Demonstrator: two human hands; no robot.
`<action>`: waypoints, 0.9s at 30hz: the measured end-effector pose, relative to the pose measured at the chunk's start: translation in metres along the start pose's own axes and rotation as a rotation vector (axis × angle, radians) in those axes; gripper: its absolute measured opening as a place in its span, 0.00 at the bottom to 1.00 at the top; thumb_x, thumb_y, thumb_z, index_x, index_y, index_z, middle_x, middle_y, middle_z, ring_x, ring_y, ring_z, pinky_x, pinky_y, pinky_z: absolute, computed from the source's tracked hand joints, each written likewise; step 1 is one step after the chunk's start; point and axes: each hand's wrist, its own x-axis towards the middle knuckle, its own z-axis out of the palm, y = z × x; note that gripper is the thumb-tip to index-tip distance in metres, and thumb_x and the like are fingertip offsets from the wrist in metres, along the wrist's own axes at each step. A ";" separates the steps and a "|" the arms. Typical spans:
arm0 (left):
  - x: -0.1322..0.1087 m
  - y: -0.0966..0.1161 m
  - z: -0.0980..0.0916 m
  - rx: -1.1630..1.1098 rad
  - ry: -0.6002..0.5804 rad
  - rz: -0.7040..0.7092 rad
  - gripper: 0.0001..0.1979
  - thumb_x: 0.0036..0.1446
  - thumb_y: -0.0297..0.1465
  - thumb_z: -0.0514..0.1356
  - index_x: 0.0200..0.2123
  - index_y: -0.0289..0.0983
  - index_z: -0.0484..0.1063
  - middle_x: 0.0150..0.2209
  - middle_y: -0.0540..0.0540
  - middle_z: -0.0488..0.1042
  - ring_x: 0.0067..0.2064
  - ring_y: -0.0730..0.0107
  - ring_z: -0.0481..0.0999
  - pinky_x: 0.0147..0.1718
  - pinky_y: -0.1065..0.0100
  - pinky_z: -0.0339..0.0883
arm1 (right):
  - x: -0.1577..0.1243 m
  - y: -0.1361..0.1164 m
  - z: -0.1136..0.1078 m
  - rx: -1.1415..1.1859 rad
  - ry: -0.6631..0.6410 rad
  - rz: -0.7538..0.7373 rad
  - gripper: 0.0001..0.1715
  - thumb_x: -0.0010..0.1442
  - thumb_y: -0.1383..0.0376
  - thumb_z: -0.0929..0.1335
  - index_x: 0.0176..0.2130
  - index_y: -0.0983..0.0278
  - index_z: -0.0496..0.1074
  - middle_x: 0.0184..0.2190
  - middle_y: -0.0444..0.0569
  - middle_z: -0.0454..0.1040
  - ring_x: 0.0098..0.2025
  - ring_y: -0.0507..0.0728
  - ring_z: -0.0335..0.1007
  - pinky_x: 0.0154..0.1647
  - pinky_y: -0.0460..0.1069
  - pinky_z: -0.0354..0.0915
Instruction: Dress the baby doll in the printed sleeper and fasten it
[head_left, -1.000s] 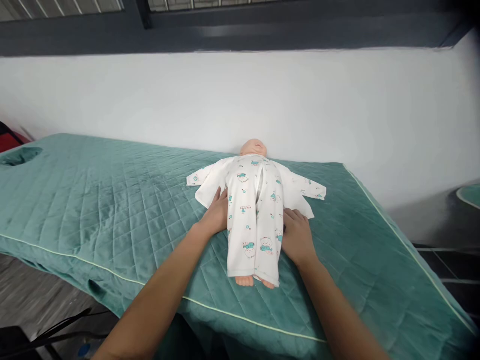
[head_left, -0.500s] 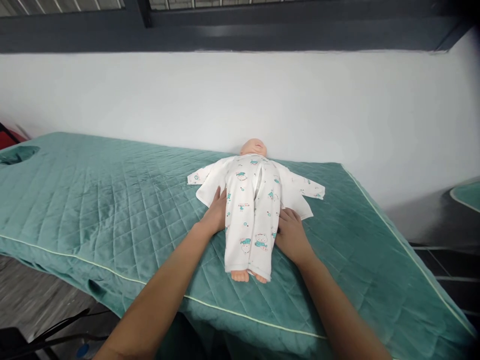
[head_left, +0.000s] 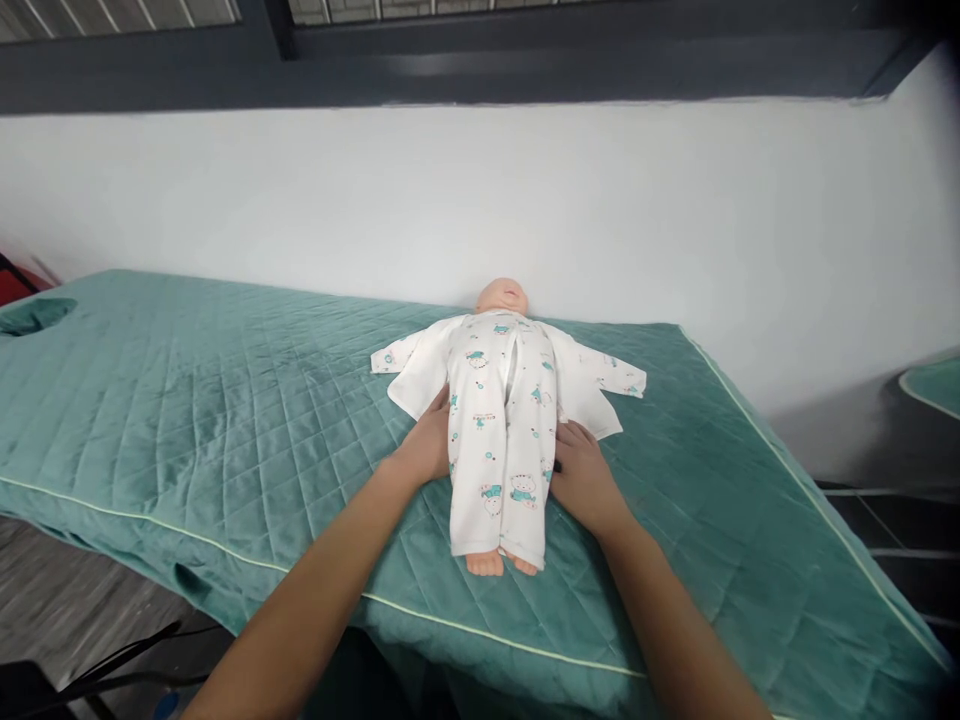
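Note:
A baby doll point(head_left: 504, 294) lies on its back with its head by the wall. White printed baby trousers point(head_left: 491, 450) cover its front from the chest down to the bare feet, with a slit high in the middle. Beneath them a white baby jacket point(head_left: 585, 375) is spread open, its sleeves out to both sides. My left hand point(head_left: 430, 440) grips the trousers' left edge, fingertips partly hidden behind the cloth. On the opposite edge, my right hand point(head_left: 585, 470) has its fingers curled against the trousers.
A green quilted cover point(head_left: 247, 440) with light piping lies over the bed, which stands against a white wall point(head_left: 337, 200). The cover has a hole point(head_left: 34, 315) at far left. Dark cables point(head_left: 124, 655) show at lower left, beside the bed.
The doll's feet and trouser hems sit slightly lower in view. My left hand's fingers are tucked further behind the trouser edge. My right hand stays almost the same.

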 end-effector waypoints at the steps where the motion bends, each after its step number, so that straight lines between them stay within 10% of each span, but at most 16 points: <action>1: 0.000 0.003 -0.001 0.001 -0.018 0.020 0.17 0.63 0.36 0.59 0.54 0.43 0.76 0.56 0.43 0.78 0.65 0.54 0.68 0.73 0.48 0.44 | -0.001 0.001 0.000 0.010 0.001 0.005 0.16 0.57 0.75 0.64 0.39 0.62 0.78 0.43 0.52 0.76 0.50 0.61 0.68 0.63 0.57 0.56; 27: 0.008 0.031 -0.025 -0.194 -0.018 -0.141 0.15 0.61 0.35 0.60 0.50 0.36 0.75 0.56 0.41 0.77 0.58 0.53 0.73 0.63 0.52 0.64 | 0.000 -0.002 0.002 0.166 0.025 -0.001 0.13 0.62 0.69 0.63 0.44 0.65 0.74 0.45 0.58 0.73 0.52 0.65 0.66 0.55 0.58 0.62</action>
